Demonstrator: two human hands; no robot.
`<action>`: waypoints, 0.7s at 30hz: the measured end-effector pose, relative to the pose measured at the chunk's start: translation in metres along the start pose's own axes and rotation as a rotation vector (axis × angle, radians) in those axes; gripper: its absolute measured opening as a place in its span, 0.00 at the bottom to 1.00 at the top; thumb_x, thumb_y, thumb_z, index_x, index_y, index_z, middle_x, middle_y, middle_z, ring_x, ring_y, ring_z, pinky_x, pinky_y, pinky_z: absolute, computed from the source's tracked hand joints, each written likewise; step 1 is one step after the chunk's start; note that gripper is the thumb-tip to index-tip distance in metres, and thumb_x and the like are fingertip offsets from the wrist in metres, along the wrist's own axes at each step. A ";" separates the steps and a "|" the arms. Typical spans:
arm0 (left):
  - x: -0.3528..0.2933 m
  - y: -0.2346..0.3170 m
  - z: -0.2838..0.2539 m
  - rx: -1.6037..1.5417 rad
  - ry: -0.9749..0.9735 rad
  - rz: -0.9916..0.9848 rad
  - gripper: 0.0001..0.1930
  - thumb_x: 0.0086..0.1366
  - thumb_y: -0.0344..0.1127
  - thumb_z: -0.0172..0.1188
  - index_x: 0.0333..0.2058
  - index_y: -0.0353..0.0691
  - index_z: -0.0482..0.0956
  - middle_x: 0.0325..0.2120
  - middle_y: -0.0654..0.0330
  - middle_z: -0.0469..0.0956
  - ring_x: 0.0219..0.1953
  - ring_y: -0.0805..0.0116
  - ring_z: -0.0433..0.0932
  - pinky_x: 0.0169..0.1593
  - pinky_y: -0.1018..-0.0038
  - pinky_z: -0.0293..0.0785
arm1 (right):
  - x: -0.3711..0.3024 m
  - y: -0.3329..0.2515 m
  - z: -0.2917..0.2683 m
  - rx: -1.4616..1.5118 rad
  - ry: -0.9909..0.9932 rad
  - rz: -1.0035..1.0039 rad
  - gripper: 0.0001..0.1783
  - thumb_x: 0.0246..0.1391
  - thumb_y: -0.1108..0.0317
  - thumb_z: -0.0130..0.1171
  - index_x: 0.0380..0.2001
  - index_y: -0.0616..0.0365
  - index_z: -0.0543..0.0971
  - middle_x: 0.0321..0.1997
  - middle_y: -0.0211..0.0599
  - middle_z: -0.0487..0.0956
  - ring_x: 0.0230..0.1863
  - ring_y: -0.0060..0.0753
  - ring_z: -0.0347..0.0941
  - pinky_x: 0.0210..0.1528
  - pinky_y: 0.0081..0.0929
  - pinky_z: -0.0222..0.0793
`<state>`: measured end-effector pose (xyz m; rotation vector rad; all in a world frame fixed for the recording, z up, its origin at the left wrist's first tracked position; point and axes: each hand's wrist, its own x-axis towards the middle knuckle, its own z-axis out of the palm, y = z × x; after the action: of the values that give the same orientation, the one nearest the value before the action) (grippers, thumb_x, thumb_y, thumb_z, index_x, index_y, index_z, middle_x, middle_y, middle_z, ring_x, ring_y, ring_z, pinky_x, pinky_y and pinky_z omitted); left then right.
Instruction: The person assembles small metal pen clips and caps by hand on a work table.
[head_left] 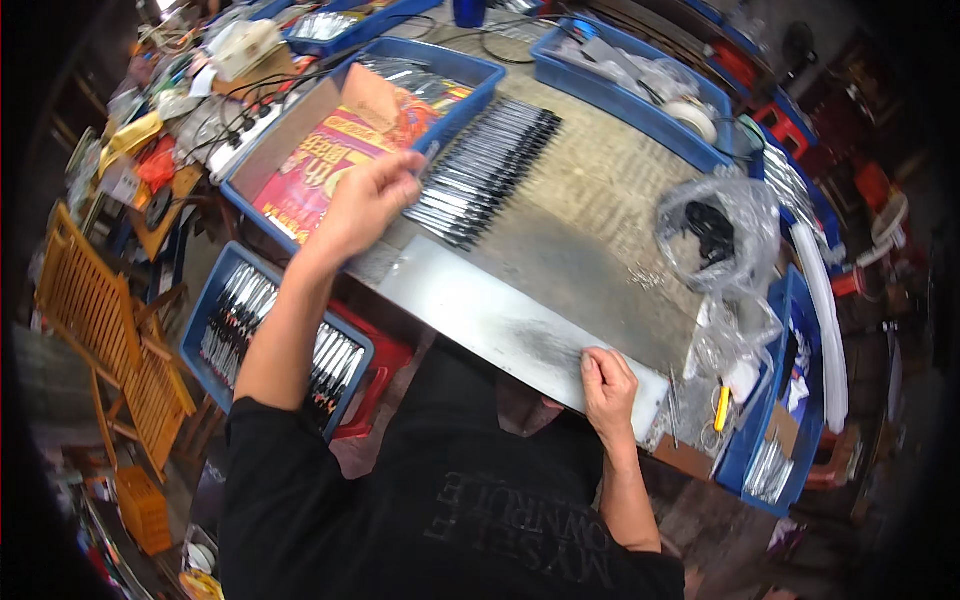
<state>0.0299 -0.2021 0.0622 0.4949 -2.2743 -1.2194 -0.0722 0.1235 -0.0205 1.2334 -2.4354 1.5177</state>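
My left hand (372, 203) is raised at the left end of a neat row of slim, shiny silver-and-black pieces (485, 175) lying side by side on the table. Its fingers are curled together, and whatever they may hold is too small to tell. Over the right part of a long pale metal sheet (450, 290) along the table's near edge, my right hand (609, 393) rests with thumb and fingers drawn together. Anything inside that grip is hidden. A dark grey smudge marks the sheet just left of this hand.
Left, a blue tray (490, 80) holds colourful packaging (335, 165); below it, a blue bin (208, 300) contains many slim silver pieces. Another blue tray (625, 95) stands at the back. A clear plastic bag (755, 215) with black pieces, a yellow-handled tool (721, 408) and tiny parts (645, 275) lie right.
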 end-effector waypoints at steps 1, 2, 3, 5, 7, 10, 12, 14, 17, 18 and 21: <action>-0.011 0.014 0.013 -0.075 -0.073 -0.018 0.13 0.57 0.29 0.55 0.41 0.33 0.73 0.23 0.70 0.72 0.24 0.82 0.68 0.30 0.83 0.66 | 0.001 -0.001 0.000 -0.014 0.017 0.017 0.04 0.48 0.74 0.53 0.27 0.65 0.74 0.18 0.38 0.68 0.18 0.32 0.63 0.21 0.26 0.59; -0.018 0.021 0.030 -0.228 -0.180 -0.067 0.13 0.57 0.29 0.55 0.42 0.33 0.72 0.23 0.69 0.72 0.23 0.83 0.68 0.27 0.85 0.65 | 0.000 0.000 -0.002 -0.006 0.008 0.014 0.04 0.48 0.74 0.53 0.27 0.64 0.74 0.17 0.38 0.68 0.18 0.32 0.63 0.21 0.26 0.59; -0.027 0.029 0.044 -0.373 -0.280 -0.121 0.13 0.58 0.30 0.55 0.43 0.34 0.72 0.23 0.68 0.72 0.23 0.84 0.68 0.25 0.87 0.65 | 0.001 0.001 -0.003 0.009 -0.006 0.004 0.04 0.48 0.74 0.53 0.27 0.64 0.74 0.17 0.38 0.67 0.18 0.32 0.63 0.21 0.26 0.58; -0.047 0.029 0.074 -0.574 -0.404 -0.187 0.12 0.58 0.31 0.56 0.41 0.36 0.73 0.24 0.67 0.73 0.22 0.85 0.69 0.23 0.88 0.65 | 0.000 0.001 -0.005 0.004 0.002 0.035 0.05 0.49 0.72 0.54 0.26 0.64 0.74 0.18 0.37 0.68 0.18 0.31 0.64 0.21 0.25 0.58; -0.059 0.038 0.102 -0.726 -0.537 -0.289 0.10 0.57 0.30 0.57 0.38 0.37 0.73 0.24 0.66 0.74 0.22 0.83 0.70 0.23 0.87 0.67 | -0.001 0.001 -0.007 0.114 -0.011 0.064 0.06 0.49 0.71 0.54 0.26 0.64 0.74 0.19 0.36 0.68 0.19 0.29 0.64 0.22 0.24 0.59; -0.078 0.050 0.138 -0.905 -0.540 -0.339 0.07 0.56 0.29 0.58 0.33 0.36 0.72 0.23 0.65 0.73 0.23 0.82 0.70 0.25 0.86 0.68 | -0.004 -0.009 -0.008 0.234 -0.030 0.047 0.07 0.49 0.70 0.55 0.28 0.65 0.74 0.21 0.35 0.69 0.20 0.27 0.64 0.23 0.22 0.61; -0.089 0.054 0.154 -0.973 -0.555 -0.342 0.06 0.56 0.29 0.59 0.32 0.36 0.72 0.23 0.66 0.73 0.23 0.82 0.70 0.26 0.86 0.68 | -0.007 -0.018 -0.010 0.302 -0.067 0.042 0.07 0.49 0.70 0.56 0.28 0.65 0.75 0.21 0.35 0.70 0.21 0.26 0.65 0.24 0.22 0.61; -0.096 0.057 0.166 -0.979 -0.435 -0.323 0.06 0.55 0.27 0.59 0.31 0.35 0.72 0.23 0.66 0.72 0.24 0.82 0.70 0.27 0.86 0.67 | -0.009 -0.026 -0.013 0.378 -0.166 0.127 0.07 0.47 0.70 0.58 0.28 0.64 0.75 0.21 0.35 0.70 0.21 0.25 0.65 0.23 0.22 0.61; -0.101 0.057 0.171 -0.978 -0.410 -0.318 0.06 0.55 0.26 0.59 0.30 0.36 0.71 0.23 0.66 0.72 0.25 0.82 0.70 0.28 0.86 0.67 | -0.014 -0.023 -0.014 0.432 -0.144 0.160 0.08 0.46 0.70 0.60 0.28 0.63 0.76 0.21 0.34 0.70 0.21 0.23 0.65 0.23 0.22 0.61; -0.102 0.056 0.171 -0.958 -0.428 -0.275 0.05 0.56 0.26 0.57 0.31 0.34 0.72 0.24 0.64 0.73 0.25 0.80 0.71 0.28 0.85 0.68 | -0.016 -0.020 -0.017 0.378 -0.188 0.164 0.08 0.47 0.69 0.59 0.26 0.63 0.75 0.21 0.33 0.71 0.23 0.23 0.66 0.24 0.22 0.62; -0.101 0.057 0.169 -0.916 -0.493 -0.222 0.05 0.59 0.26 0.54 0.33 0.31 0.71 0.26 0.61 0.74 0.25 0.79 0.71 0.27 0.83 0.70 | -0.021 -0.015 -0.020 0.503 -0.220 0.158 0.09 0.48 0.68 0.58 0.25 0.63 0.74 0.21 0.32 0.71 0.23 0.23 0.66 0.25 0.22 0.62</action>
<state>0.0072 -0.0066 0.0044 0.0887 -1.7194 -2.4969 -0.0558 0.1480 -0.0075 1.3629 -2.4068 2.2548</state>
